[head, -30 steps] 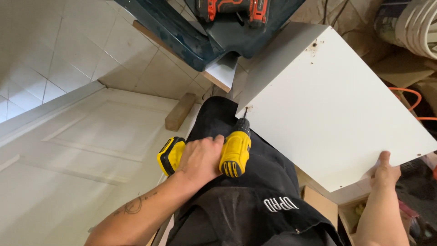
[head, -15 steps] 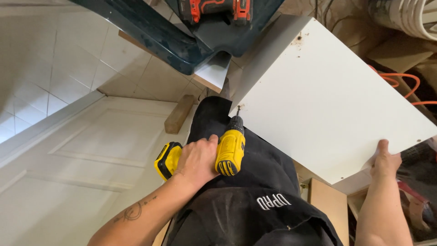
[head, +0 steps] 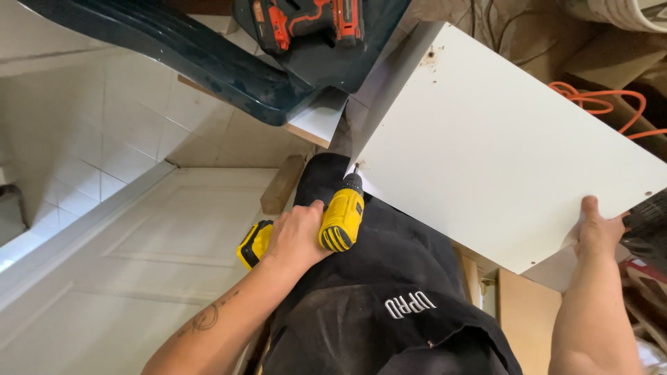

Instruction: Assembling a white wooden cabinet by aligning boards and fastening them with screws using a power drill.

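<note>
Left hand (head: 295, 236) closed round yellow drill (head: 340, 221), bit set at white board (head: 500, 139) lower edge; right hand (head: 599, 232) clamping board's near corner, steadying it.

I've got my left hand (head: 295, 236) wrapped round the yellow drill (head: 333, 219), its bit pressed against the near corner of the white panel (head: 500, 153). My right hand (head: 597, 226) grips the panel's far lower edge, fingers (head: 590, 205) curled over it. The panel sits tilted across my dark-clad lap (head: 375, 278). Above the panel's upper left corner, a dark green plastic chair (head: 208, 62) carries an orange-and-black drill (head: 309, 21). Left of the panel, a white door (head: 139, 264) lies flat; a small wooden block (head: 281, 184) rests between them.
</note>
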